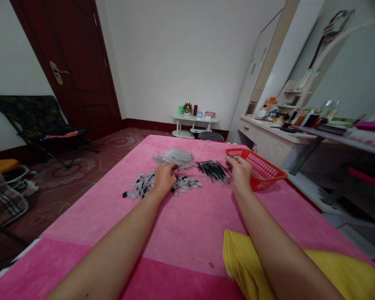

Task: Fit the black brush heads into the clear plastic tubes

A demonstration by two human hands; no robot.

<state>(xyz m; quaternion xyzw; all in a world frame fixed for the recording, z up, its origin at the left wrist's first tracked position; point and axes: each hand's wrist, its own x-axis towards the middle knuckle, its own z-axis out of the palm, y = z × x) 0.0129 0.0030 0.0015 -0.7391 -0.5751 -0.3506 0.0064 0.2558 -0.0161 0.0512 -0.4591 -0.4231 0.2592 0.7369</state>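
Observation:
My left hand point(165, 178) is closed over a heap of small black and whitish pen caps point(143, 183). From its fingers a clear tube like a pen barrel seems to point right, though blur makes its edges unsure. Just beyond lies a pile of clear pen barrels point(175, 156). My right hand point(240, 170) pinches a thin stick that looks like a pen refill, beside the red plastic basket point(270, 177). Between the hands a bundle of black-filled pen refills point(213, 171) is spread on the pink cloth point(187, 221).
Yellow fabric point(246, 258) lies under my right forearm. A dressing table point(268, 135) with bottles stands at the right. Against the far wall is a low white shelf point(195, 118) with a flower pot. A folding chair point(40, 116) stands at the left, near a dark red door point(68, 62).

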